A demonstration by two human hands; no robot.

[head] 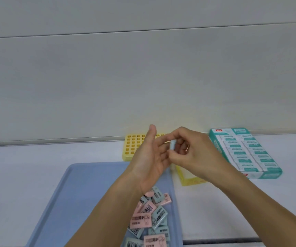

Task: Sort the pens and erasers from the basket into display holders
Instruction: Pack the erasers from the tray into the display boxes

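A small pale blue eraser (172, 144) is held up between both hands above the table. My right hand (193, 150) pinches it with curled fingers. My left hand (149, 157) is raised with its palm turned inward, thumb up, and its fingertips touch the eraser. Below them a blue tray (83, 198) holds a pile of several pink and pale blue erasers (150, 218) at its right side. A yellow holder with a grid of square holes (132, 147) stands behind the tray, partly hidden by my left hand.
A teal and white display box of erasers (245, 152) lies at the right against the wall. A yellow box (190, 179) sits under my right forearm, mostly hidden. The white table runs to a grey wall behind.
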